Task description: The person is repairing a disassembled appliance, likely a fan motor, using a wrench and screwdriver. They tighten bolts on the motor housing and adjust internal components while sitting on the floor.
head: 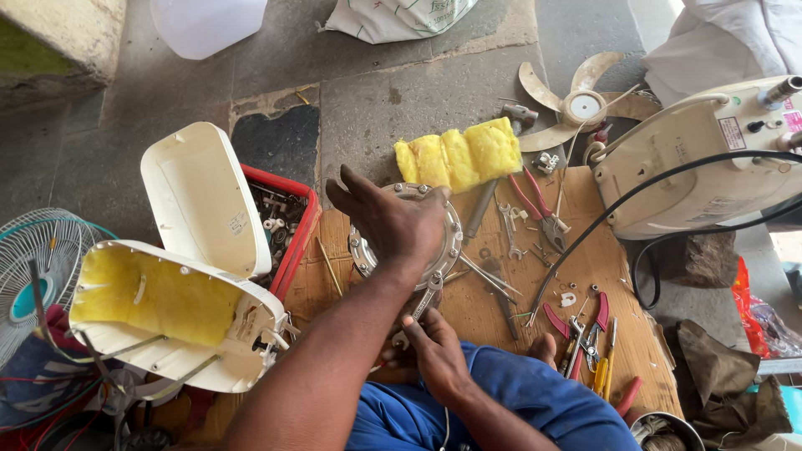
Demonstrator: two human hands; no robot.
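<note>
The left hand lies spread over a round metal flange on cardboard, while the right hand pinches its lower edge. Pliers, yellow foam and an open white casing lie around.

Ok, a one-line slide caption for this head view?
Left hand pressing a round bolted metal plate on cardboard, right hand at its lower edge, pliers alongside.
</note>
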